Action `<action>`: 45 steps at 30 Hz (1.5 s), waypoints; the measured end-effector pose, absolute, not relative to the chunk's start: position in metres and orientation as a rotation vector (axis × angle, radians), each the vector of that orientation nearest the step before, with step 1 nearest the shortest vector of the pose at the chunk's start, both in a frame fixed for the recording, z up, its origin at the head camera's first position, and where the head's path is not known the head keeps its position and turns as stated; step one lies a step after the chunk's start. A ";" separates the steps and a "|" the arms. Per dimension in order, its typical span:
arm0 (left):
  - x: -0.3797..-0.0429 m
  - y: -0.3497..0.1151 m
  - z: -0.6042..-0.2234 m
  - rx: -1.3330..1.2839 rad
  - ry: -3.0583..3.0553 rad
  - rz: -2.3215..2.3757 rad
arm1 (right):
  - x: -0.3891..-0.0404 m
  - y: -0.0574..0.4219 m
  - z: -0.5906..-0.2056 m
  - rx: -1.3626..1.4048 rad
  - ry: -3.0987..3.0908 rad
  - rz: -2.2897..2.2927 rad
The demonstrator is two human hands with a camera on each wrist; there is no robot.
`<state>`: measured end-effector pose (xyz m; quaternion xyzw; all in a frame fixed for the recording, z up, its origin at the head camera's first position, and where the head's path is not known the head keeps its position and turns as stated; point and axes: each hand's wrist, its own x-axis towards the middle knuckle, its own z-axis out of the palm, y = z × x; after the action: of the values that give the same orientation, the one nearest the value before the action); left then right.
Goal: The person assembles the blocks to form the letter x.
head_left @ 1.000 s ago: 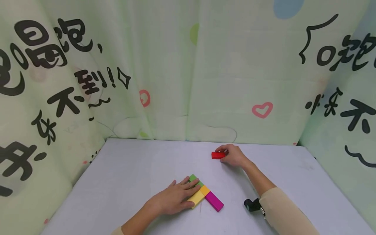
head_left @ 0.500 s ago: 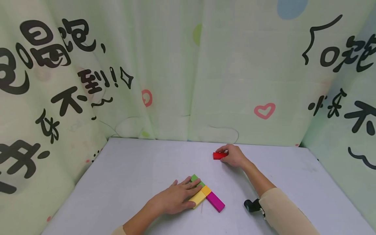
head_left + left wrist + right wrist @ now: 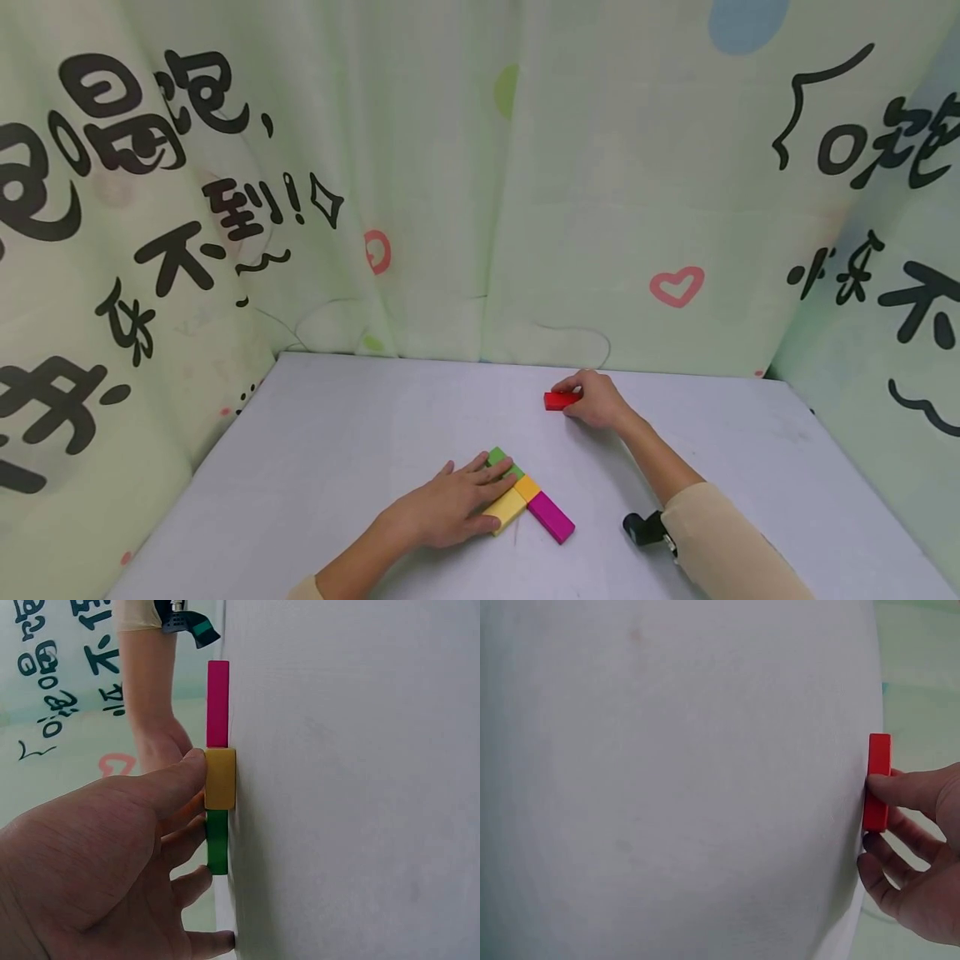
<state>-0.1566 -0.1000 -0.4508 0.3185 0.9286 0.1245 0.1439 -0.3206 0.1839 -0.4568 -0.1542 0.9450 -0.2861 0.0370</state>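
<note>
At the far side of the table, my right hand (image 3: 600,402) pinches a red block (image 3: 557,402) between thumb and fingers. The right wrist view shows the thumb across the face of that red block (image 3: 879,754), low at the tabletop. Nearer and to the left, my left hand (image 3: 450,507) rests with spread fingers over a yellow block (image 3: 508,505) and a green block (image 3: 497,456), partly hiding both. A small orange block (image 3: 527,487) and a magenta block (image 3: 551,517) continue the line from the green one. In the left wrist view, the thumb touches the yellow block (image 3: 220,780).
All the blocks lie on a white table (image 3: 360,417). Pale green curtains (image 3: 570,208) with black lettering enclose it at the back and sides. A black wrist device (image 3: 645,527) hangs at the right sleeve (image 3: 723,533), close over the tabletop.
The head view has shifted slightly. Both hands and the blocks keep their places relative to the table.
</note>
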 end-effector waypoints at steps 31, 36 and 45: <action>-0.156 -0.099 -0.452 0.921 2.681 0.354 | -0.315 0.188 -0.452 -0.455 2.900 -0.873; -0.156 -0.099 -0.453 0.921 2.688 0.348 | -0.311 0.191 -0.451 -0.441 2.897 -0.869; -0.155 -0.100 -0.452 0.941 2.691 0.362 | -0.300 0.193 -0.449 -0.463 2.881 -0.885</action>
<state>-0.1548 -0.1004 -0.4522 0.3247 0.9280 0.1248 0.1337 -0.2999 0.1928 -0.4494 -0.1516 0.9439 -0.2898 0.0460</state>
